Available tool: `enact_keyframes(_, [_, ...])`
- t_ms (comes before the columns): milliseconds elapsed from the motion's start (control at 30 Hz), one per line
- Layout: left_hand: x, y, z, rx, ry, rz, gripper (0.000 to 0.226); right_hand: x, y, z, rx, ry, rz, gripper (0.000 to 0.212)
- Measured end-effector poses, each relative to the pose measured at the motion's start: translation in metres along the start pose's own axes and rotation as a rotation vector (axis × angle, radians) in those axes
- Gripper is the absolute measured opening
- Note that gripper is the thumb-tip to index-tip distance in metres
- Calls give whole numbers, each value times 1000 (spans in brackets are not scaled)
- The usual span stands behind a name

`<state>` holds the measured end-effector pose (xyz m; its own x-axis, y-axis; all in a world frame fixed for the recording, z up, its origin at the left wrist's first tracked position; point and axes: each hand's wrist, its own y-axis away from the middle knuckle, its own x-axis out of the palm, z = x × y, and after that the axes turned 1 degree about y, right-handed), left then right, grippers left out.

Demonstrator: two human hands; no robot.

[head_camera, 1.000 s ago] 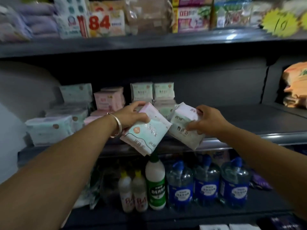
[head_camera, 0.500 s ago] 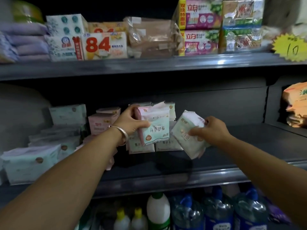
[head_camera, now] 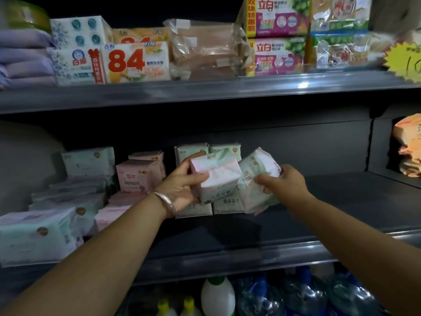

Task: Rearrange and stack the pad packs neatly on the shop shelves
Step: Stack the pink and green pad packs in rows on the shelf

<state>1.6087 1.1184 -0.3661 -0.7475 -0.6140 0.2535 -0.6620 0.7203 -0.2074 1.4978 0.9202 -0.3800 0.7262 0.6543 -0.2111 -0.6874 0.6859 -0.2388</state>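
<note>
Both packs now reach the stacked packs (head_camera: 224, 205) on the middle shelf (head_camera: 341, 201); left hand (head_camera: 182, 185) grips one pack (head_camera: 216, 179); right hand (head_camera: 282, 185) another (head_camera: 252, 179).

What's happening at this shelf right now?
A person is tidying pad packs on the middle shelf. The left hand grips a pink and green pack, and the right hand grips a green pack. Both packs are held up in front of a small stack of green packs at the back, not yet set down.

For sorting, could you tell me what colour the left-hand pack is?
Pale pink and mint pack, head view.
</note>
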Motion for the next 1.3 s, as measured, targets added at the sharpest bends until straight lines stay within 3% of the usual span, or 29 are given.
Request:
enact_keyframes(67, [11, -3, -3, -14, 140, -76, 29, -2, 1, 0, -20, -17, 3, 42])
enact_keyframes(133, [12, -10, 1, -11, 262, -230, 33, -5, 3, 0, -33, -41, 19, 41])
enact_keyframes(233, [16, -19, 8, 17, 240, -384, 14, -10, 5, 0, -59, -77, 37, 41])
enact_keyframes(367, [27, -21, 11, -42, 211, -376, 22, -14, 6, 2, -81, -91, 32, 41])
enact_keyframes(467, [30, -19, 8, -82, 169, -343, 14, -15, 7, 0, -94, -91, 36, 39])
enact_keyframes(500, [27, -19, 8, -87, 140, -321, 15, -15, 7, 0, -95, -93, 42, 38])
enact_keyframes(700, [10, -18, 9, 10, -62, -261, 76, -12, 5, -2, -102, -45, 79, 40])
enact_keyframes(967, [9, -26, 6, 34, -214, -237, 64, -8, -3, -7, -110, 37, 83, 44])
enact_keyframes(1100, [10, -31, 3, 35, -220, -312, 50, -7, -6, -6, -105, 43, 103, 43])
enact_keyframes(1233, [7, -37, -5, 63, -232, -397, 78, -7, -9, -5, -97, 46, 98, 45])
enact_keyframes(1300, [6, -40, -7, 120, -202, -443, 79, -7, -11, -5, -94, 60, 102, 45])
